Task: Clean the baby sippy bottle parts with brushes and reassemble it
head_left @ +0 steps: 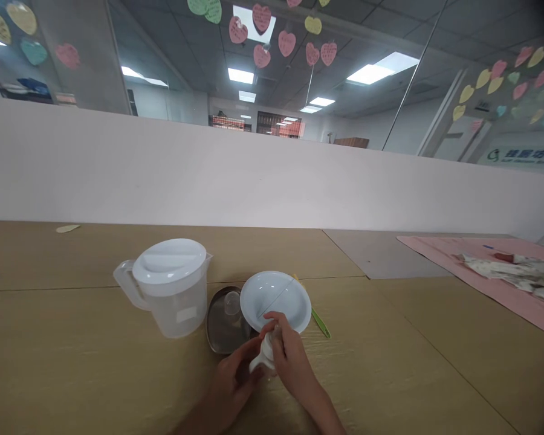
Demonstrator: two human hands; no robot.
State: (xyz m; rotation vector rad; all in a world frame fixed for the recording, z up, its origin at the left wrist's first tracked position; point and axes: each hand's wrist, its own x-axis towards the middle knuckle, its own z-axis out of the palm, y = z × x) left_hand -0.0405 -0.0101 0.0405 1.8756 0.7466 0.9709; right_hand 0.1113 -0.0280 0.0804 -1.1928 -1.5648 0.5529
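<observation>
Both my hands meet at the near middle of the wooden table (72,356). My left hand (233,377) curls under a small white object (263,353) that looks like a little bottle or cap. My right hand (289,350) closes on the same white object from above. Just beyond them lies a white bowl (275,299), tilted against a metal tray (222,329) that holds a small clear glass (231,302). A lidded translucent white pitcher (170,287) stands to the left of the tray.
A green and yellow stick (320,322) lies right of the bowl. A pink mat (503,284) with wrapped packets (512,269) covers the table's far right. A grey mat (381,254) lies beside it. A white partition (254,175) runs along the back.
</observation>
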